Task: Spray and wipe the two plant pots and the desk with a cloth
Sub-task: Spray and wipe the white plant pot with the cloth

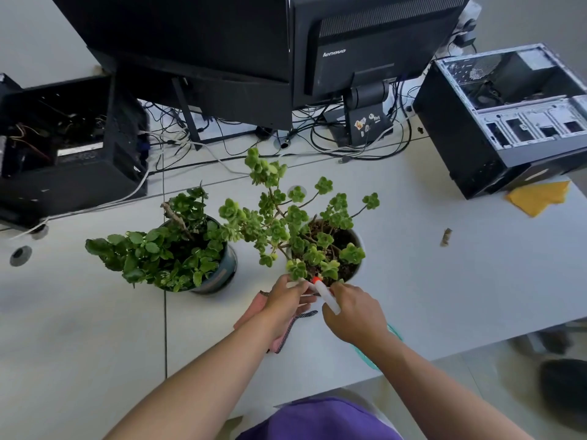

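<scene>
Two potted plants stand on the white desk (444, 296). The left one is a dark teal pot (222, 274) with broad green leaves. The right one is a white pot (357, 246) holding a branching succulent. My left hand (286, 298) presses a pink cloth (251, 309) with a dark patterned edge against the near rim of the white pot. My right hand (352, 312) grips a small white spray bottle (327, 295) with an orange nozzle, pointed at the same rim.
Two monitors (365, 42) stand at the back over tangled cables. An open computer case (508, 115) sits at the right, another case (63, 144) at the left. A yellow cloth (536, 196) and a small cork-like piece (446, 237) lie at the right.
</scene>
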`<state>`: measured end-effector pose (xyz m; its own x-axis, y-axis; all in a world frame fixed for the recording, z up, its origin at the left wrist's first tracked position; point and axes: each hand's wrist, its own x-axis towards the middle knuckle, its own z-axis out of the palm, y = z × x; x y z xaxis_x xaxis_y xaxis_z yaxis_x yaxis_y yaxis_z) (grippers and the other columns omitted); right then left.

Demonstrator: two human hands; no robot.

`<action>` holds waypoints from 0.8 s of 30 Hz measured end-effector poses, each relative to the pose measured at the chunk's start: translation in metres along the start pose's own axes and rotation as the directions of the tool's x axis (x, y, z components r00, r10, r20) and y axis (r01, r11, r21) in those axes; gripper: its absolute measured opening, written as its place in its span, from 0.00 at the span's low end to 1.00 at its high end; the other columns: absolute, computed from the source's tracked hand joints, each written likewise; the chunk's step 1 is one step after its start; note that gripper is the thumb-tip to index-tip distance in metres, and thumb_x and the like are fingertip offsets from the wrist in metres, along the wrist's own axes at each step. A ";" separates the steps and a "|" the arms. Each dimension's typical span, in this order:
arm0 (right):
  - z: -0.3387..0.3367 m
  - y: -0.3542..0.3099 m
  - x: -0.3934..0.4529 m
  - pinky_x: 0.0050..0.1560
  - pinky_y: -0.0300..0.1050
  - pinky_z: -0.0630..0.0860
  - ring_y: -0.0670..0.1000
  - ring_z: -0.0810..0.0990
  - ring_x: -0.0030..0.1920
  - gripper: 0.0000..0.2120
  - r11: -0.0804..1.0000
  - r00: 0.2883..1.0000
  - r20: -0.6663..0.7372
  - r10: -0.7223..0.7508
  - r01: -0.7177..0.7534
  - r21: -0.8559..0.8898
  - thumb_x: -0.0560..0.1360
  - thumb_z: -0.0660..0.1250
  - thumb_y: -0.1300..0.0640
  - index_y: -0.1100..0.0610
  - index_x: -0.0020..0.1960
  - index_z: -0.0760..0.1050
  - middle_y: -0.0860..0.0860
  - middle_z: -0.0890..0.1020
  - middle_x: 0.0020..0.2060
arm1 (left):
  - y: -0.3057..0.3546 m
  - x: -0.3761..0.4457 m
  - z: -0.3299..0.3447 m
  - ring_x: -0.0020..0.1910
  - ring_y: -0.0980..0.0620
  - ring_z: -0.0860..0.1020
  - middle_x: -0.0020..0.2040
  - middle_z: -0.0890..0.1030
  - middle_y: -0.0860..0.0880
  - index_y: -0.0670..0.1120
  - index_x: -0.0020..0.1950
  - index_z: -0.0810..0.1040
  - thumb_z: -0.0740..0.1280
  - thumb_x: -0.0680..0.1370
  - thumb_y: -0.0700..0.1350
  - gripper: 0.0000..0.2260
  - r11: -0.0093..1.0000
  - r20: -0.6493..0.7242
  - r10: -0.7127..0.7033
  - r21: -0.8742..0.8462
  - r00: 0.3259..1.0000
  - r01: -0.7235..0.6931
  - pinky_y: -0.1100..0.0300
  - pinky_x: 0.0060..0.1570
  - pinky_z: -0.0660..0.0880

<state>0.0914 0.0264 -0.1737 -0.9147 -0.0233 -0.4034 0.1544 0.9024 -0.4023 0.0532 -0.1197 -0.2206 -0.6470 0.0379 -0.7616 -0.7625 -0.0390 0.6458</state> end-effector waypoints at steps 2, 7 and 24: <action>-0.001 0.003 -0.001 0.37 0.47 0.71 0.56 0.77 0.39 0.07 0.999 0.999 -0.017 0.036 -0.035 0.041 0.75 0.60 0.51 0.54 0.45 0.71 0.50 0.78 0.39 | -0.001 0.001 0.001 0.44 0.48 0.84 0.49 0.85 0.43 0.43 0.59 0.74 0.63 0.81 0.42 0.08 0.999 -0.012 0.011 0.030 1.000 -0.011 0.57 0.42 0.79; -0.010 0.015 -0.003 0.33 0.46 0.68 0.55 0.75 0.34 0.06 0.981 0.990 0.016 0.138 -0.139 0.134 0.74 0.61 0.54 0.56 0.42 0.72 0.50 0.76 0.35 | 0.007 0.007 -0.005 0.42 0.48 0.81 0.50 0.82 0.41 0.44 0.61 0.73 0.61 0.82 0.42 0.08 0.996 -0.155 0.068 0.061 0.986 -0.059 0.54 0.45 0.81; -0.020 0.035 0.007 0.41 0.54 0.80 0.59 0.83 0.38 0.09 0.901 0.962 0.035 0.271 -0.266 0.341 0.71 0.60 0.55 0.60 0.41 0.74 0.57 0.83 0.35 | 0.009 0.007 -0.010 0.49 0.39 0.83 0.49 0.81 0.39 0.43 0.60 0.71 0.60 0.83 0.44 0.08 0.999 -0.209 0.023 -0.040 0.978 -0.032 0.50 0.46 0.82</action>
<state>0.0829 0.0669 -0.1740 -0.8250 0.2072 -0.5257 0.5103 0.6727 -0.5357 0.0424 -0.1295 -0.2208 -0.6489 -0.1726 -0.7410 -0.7405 -0.0803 0.6672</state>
